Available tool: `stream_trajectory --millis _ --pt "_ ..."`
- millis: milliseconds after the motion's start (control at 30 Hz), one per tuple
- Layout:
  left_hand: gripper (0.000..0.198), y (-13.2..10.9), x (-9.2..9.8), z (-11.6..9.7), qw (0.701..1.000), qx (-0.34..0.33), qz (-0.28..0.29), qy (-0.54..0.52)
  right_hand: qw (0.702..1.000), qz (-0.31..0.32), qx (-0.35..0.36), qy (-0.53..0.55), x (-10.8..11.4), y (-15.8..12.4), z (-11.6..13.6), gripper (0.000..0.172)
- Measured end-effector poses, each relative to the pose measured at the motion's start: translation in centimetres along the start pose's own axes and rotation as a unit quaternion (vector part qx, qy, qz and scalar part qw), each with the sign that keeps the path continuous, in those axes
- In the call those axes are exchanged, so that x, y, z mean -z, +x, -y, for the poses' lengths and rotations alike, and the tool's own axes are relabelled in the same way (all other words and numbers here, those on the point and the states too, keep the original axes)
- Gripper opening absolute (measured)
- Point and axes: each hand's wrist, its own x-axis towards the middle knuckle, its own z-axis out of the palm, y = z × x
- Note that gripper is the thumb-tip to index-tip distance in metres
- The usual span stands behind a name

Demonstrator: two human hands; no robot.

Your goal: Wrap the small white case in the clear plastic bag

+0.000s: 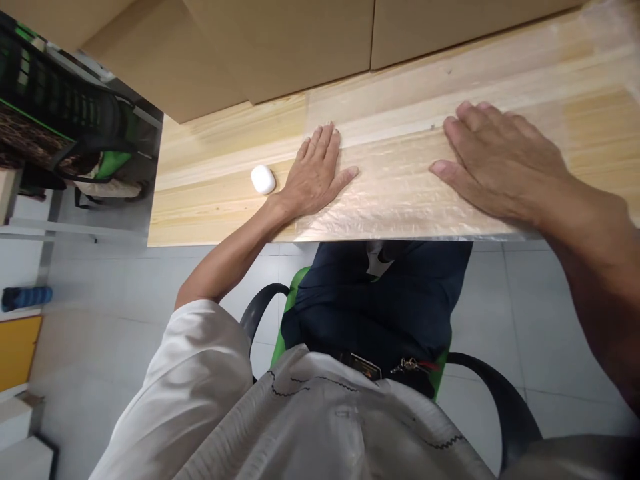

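Observation:
A sheet of clear plastic film point(395, 193) lies over part of the wooden table point(200, 193), wrinkled along the front edge. My left hand point(315, 170) rests flat at the film's left edge, fingers stretched out and thumb apart. Just left of that wrist sits a small white rounded case point(263, 179), not touched by the fingers. Farther right, my right hand point(500, 157) lies palm down on the film, its thumb spread from the fingers. Neither hand holds anything that I can see.
Large brown cardboard boxes point(310, 47) line the back of the table. I sit in a green chair with black armrests point(500, 400), close to the table's front edge. Another black and green chair point(65, 100) and a blue object point(26, 297) are at the left.

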Motion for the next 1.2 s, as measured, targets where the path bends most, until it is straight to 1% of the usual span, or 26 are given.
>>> stream_trajectory --millis 133,333,467,567,633,767,800,900,1000,1067,1133,1200 --pt "0.109 -0.3 0.3 -0.5 1.000 0.010 0.002 -0.004 1.000 -0.009 0.003 0.021 0.2 0.3 -0.5 0.096" --pt "0.111 -0.5 0.8 -1.1 0.999 0.024 0.001 -0.029 0.997 0.016 -0.043 0.060 1.3 0.3 0.2 0.094" --pt "0.118 -0.5 1.2 -1.4 0.999 0.030 -0.001 -0.038 0.997 0.030 -0.068 0.032 2.3 0.0 0.6 0.091" --pt "0.130 -0.4 1.2 -1.4 0.999 0.031 0.011 -0.006 0.998 0.026 -0.059 0.002 2.8 -0.4 0.2 0.095" --pt "0.133 -0.4 1.1 -1.2 0.999 0.030 0.012 0.009 0.998 0.023 -0.059 -0.012 3.0 -0.6 -0.4 0.094" --pt "0.118 -0.3 0.9 -0.8 1.000 0.021 -0.015 -0.007 0.997 0.009 -0.078 -0.011 2.9 -0.8 -1.7 0.090" --pt "0.118 -0.4 0.9 -0.8 1.000 0.021 -0.018 -0.008 0.997 0.006 -0.078 -0.009 2.9 -0.9 -2.0 0.091" --pt "0.124 -0.4 0.9 -0.8 1.000 0.024 -0.011 0.006 0.996 -0.001 -0.092 0.002 2.7 -0.8 -2.6 0.092" --pt "0.122 -0.3 0.8 -0.6 1.000 0.020 -0.015 0.014 0.992 0.005 -0.127 0.021 2.4 -0.6 -3.2 0.082" --pt "0.121 -0.2 0.7 -0.3 1.000 0.016 -0.019 0.011 0.992 0.001 -0.123 0.032 2.2 -0.6 -3.6 0.086" --pt "0.125 0.0 0.4 0.2 1.000 0.013 -0.018 0.008 0.994 -0.020 -0.103 0.033 1.9 -0.6 -4.2 0.095" --pt "0.127 0.0 0.1 0.6 1.000 0.007 -0.026 0.004 0.995 -0.042 -0.081 0.030 1.4 -0.5 -4.8 0.098"
